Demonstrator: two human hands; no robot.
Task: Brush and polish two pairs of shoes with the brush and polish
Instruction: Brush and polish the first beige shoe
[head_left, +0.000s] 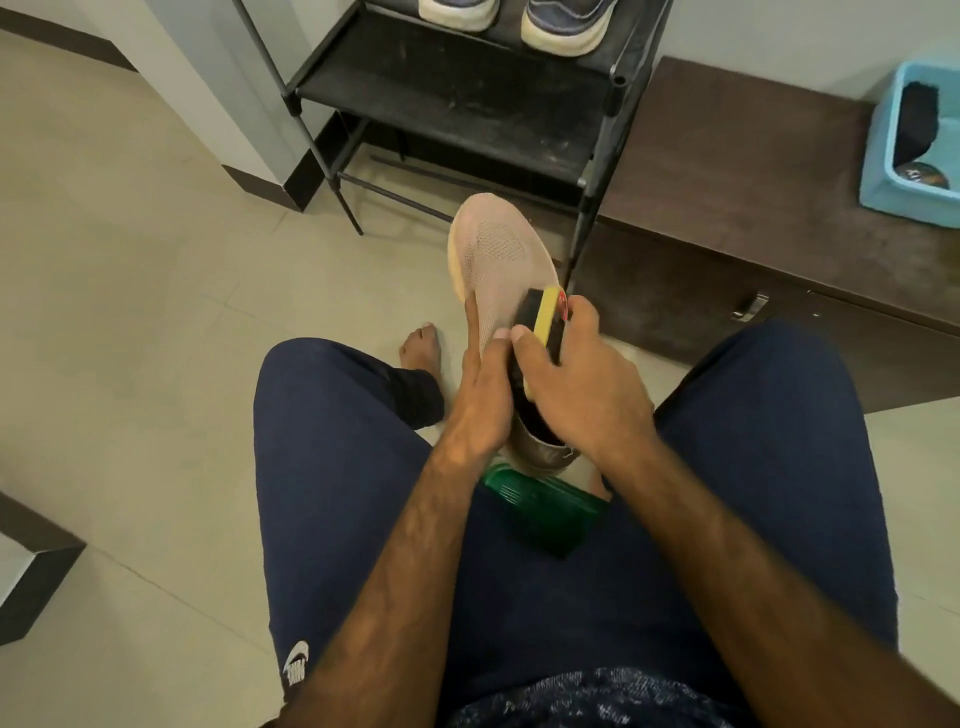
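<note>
between my two grips sits the pink mesh shoe (498, 260), toe pointing away from me, heel down near my lap. my left grip (483, 400) holds its left flank, thumb lying on the upper and a finger stretched along the edge. my right grip (582, 389) is closed round the brush (545, 322), a yellow-backed block with dark bristles, thumb on the near side and fingers over the far one. the bristles face the upper just past my left thumb.

to do this stroke well, i judge the left grip should stay firm so the shoe can't twist. the right grip should run the brush out toward the toe in short, light passes. mesh probably snags and holds dirt, so i'd keep the pressure gentle and the bristles flat, not tipped on an edge. after that i'd turn the shoe to reach the sole rim and heel.

under both grips a green stool (535, 512) shows between my knees. beyond the toe stands a black shoe rack (467, 104) with a grey pair (563, 26) on a higher shelf. out past my right grip runs a dark wood tabletop (753, 171). on its far end a blue tub (883, 156) holds a dark thing and a round tin (922, 176), likely polish, though i can't read it. left of my left grip lie pale floor tiles (156, 312) and my bare foot (421, 345).
</note>
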